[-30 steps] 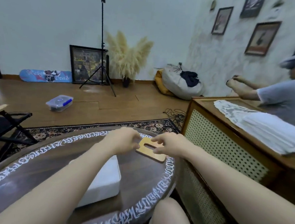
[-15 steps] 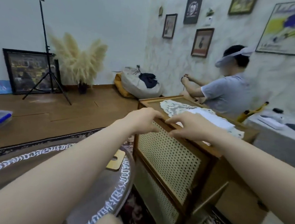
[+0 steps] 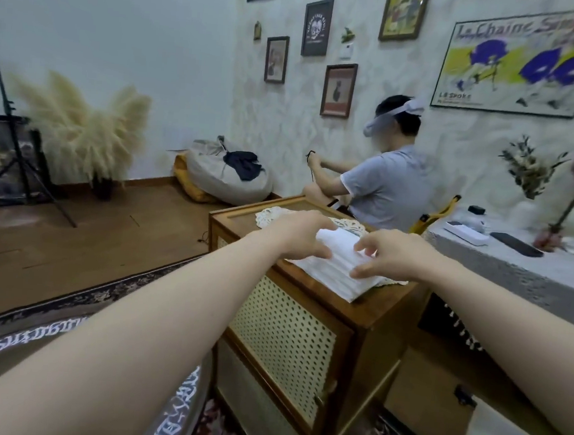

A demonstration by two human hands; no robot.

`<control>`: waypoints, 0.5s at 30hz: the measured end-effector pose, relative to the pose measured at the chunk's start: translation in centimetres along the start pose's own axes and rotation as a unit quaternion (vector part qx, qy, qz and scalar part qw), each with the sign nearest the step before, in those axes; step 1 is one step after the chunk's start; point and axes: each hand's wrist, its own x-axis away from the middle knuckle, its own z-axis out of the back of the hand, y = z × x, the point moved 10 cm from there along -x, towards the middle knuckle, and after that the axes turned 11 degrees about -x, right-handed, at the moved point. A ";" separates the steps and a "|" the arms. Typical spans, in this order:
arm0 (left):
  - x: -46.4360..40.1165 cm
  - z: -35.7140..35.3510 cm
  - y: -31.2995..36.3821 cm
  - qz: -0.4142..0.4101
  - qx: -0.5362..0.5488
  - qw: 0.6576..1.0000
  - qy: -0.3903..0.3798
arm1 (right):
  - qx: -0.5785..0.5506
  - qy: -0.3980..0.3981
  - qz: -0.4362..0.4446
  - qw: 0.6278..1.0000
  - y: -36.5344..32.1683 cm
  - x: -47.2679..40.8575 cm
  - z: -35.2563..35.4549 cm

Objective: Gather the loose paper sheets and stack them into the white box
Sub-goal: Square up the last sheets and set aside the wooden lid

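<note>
Your left hand [image 3: 306, 234] and right hand [image 3: 391, 254] are both out over the stack of paper sheets [image 3: 335, 264], which lies on a lace doily [image 3: 272, 218] on top of the wooden cabinet [image 3: 291, 320]. Your left hand comes down on the stack's left side, its fingers curved over the top; whether they have closed under the edge you cannot tell from here. The fingers [image 3: 362, 247] of your right hand are spread apart and bent, tips touching the top sheets near the right side, not yet clamped on anything. Bracketing the stack from both sides like this makes sense: loose sheets fan and slide, so you need to square them between two hands before lifting.

The stack's near corner sits close to the cabinet's front edge, so a pull toward you could spill sheets over it. The doily beneath may drag along with the paper.

The white box is not in view here. The round counter [image 3: 73, 338] with the white lettering lies low on your left, and the space between it and the cabinet looks open for carrying. Another person [image 3: 387, 187] sits behind the cabinet, well apart from your hands.
</note>
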 end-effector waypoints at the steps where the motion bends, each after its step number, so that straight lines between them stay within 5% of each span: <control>1: -0.3 -0.4 0.2 -0.002 0.005 1.000 -0.003 | 0.006 0.001 0.001 1.000 0.1 -0.1 -0.2; 15: -1.2 -1.4 1.9 -0.025 -0.006 1.000 0.012 | -0.002 0.097 0.037 0.995 0.0 -0.1 1.6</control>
